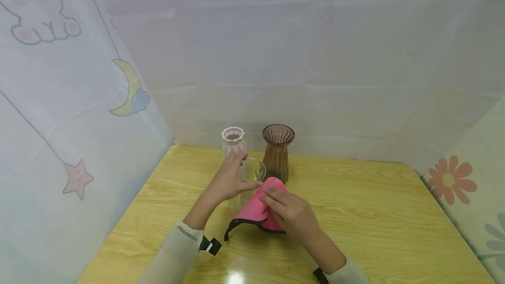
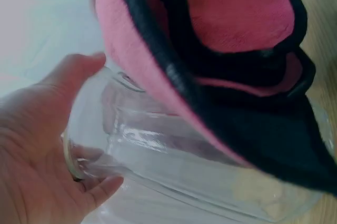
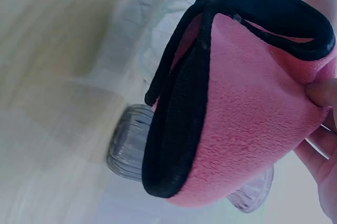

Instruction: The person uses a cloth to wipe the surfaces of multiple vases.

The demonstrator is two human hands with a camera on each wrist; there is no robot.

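Note:
My left hand [image 1: 225,182] grips a clear glass vase [image 2: 158,145] near its rim, thumb on one side and fingers on the other. The vase stands in front of two others, its lower part mostly covered in the head view. A pink cloth [image 1: 254,208] with black edging is pinched in my right hand [image 1: 295,217]. The folded cloth [image 3: 247,113] hangs in front of the clear vase, close to its rim. In the left wrist view it drapes across the glass; whether it presses on it I cannot tell.
Behind the clear vase stand a pale pink vase with a scalloped rim [image 1: 233,144] at left and a ribbed brownish-purple glass vase [image 1: 277,154] at right. All are on a yellow wood-grain table [image 1: 355,214]. A pale printed curtain [image 1: 256,56] rises behind and beside it.

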